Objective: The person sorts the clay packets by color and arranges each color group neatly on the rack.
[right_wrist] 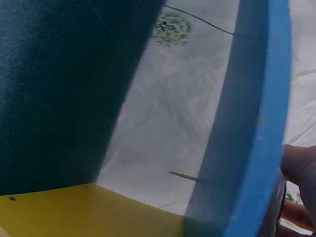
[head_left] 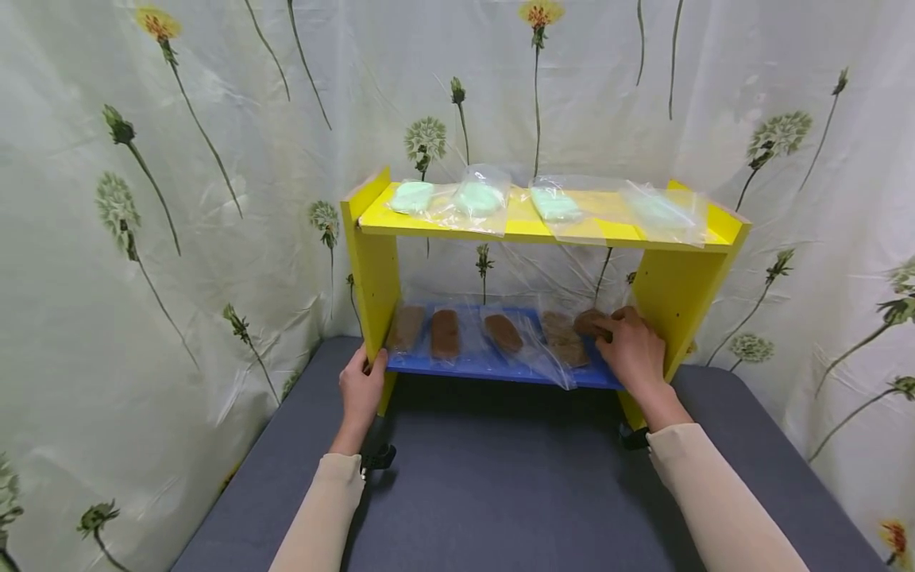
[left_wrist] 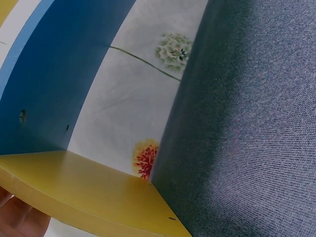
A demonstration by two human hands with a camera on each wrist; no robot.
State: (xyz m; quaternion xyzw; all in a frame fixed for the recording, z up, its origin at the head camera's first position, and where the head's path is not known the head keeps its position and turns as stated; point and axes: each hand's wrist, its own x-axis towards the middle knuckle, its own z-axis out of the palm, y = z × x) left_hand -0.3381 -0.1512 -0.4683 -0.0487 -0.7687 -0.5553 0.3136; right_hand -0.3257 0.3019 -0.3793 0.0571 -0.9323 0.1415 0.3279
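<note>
A small two-tier shelf (head_left: pixel 368 278) with yellow sides and top and a blue lower board (head_left: pixel 493 368) stands on a dark grey surface. My left hand (head_left: pixel 362 385) grips the lower front edge of its left yellow side panel; in the left wrist view only some fingers (left_wrist: pixel 22 217) show beside the panel. On the lower board's right end, my right hand (head_left: pixel 632 349) holds a rounded brown lump (head_left: pixel 589 322) between thumb and fingers. Beside it lies a brown slab (head_left: pixel 563 338) in a clear bag. The right wrist view shows part of this hand (right_wrist: pixel 301 168) past the blue board.
More brown pieces in clear bags, one oval (head_left: pixel 503 333) and one oblong (head_left: pixel 445 334), lie along the blue board. Pale green pieces (head_left: pixel 479 199) in clear bags sit on the yellow top. A flower-printed curtain (head_left: pixel 214 318) hangs behind the dark grey surface (head_left: pixel 515 477).
</note>
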